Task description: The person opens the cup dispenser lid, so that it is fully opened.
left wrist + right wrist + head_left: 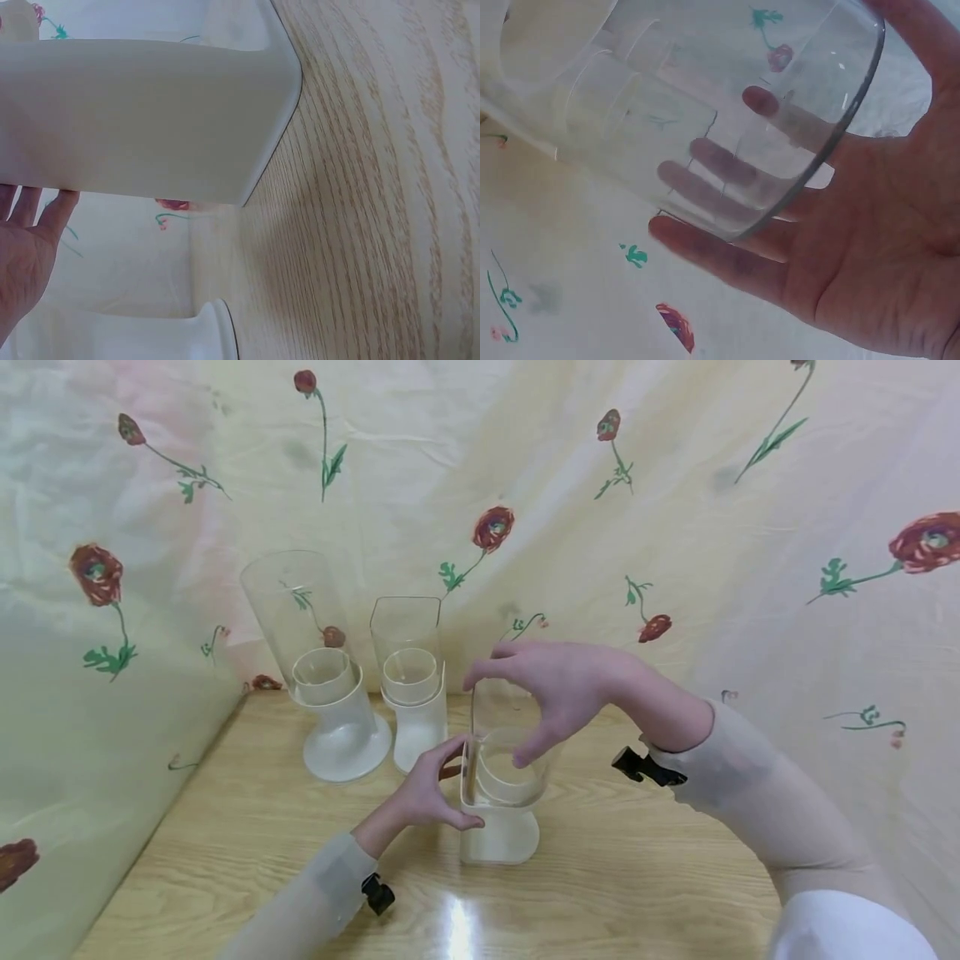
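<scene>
A white stand (pixel 495 835) with a clear, glass-like sleeve (pixel 498 697) rising from its top is on the wooden table. A pale cup-like ring shows inside the sleeve. My left hand (pixel 427 789) holds the stand's upper left side, thumb on the near face and fingers farther back. In the left wrist view, fingertips (pixel 64 199) lie at the stand's edge. My right hand (pixel 562 689) spans the sleeve's upper end with spread fingers. In the right wrist view, several fingers show through the clear wall; whether they touch it I cannot tell.
Behind and to the left stand two more white holders: one with a tall clear cylinder (pixel 296 602), the other with a shorter clear sleeve (pixel 405 622). A flower-printed cloth (pixel 420 468) backs the wooden table (pixel 645 877).
</scene>
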A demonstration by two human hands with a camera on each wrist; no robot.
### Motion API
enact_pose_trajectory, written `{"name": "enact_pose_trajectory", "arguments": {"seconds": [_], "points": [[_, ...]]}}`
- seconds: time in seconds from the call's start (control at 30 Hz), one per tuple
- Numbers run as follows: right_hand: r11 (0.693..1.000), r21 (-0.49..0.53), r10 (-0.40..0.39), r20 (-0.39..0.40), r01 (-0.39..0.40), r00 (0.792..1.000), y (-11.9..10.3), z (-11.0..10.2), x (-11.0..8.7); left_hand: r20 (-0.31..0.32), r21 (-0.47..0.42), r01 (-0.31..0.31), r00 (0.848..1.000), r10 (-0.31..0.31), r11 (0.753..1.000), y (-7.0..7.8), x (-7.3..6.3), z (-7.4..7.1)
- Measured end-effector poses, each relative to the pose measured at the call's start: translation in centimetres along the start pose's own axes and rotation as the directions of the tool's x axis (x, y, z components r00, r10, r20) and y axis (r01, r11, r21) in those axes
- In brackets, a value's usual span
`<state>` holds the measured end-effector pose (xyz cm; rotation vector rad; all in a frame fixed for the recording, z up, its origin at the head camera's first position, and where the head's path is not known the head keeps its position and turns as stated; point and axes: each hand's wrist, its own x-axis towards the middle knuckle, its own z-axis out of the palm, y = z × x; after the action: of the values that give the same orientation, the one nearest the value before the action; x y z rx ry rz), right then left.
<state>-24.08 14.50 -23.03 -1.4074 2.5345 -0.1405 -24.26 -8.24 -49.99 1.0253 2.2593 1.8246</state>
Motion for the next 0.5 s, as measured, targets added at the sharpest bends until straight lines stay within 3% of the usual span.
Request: {"name": "enact_pose_trajectory", "arguments": {"seconds": [0.2, 0.5], "points": [[0.996, -0.07, 0.059, 0.038, -0.056, 0.998, -0.6, -0.3, 0.1, -0.002, -0.011, -0.003, 1.0, 0.003, 1.0, 0.2, 0.0, 0.2], [0.987, -0.133, 0.085, -0.039, -0.089, 0.996, -2.3, -0.1, -0.4, -0.006, -0.009, 0.004, 1.0, -0.004, 1.0, 0.1, -0.3, 0.0]]}}
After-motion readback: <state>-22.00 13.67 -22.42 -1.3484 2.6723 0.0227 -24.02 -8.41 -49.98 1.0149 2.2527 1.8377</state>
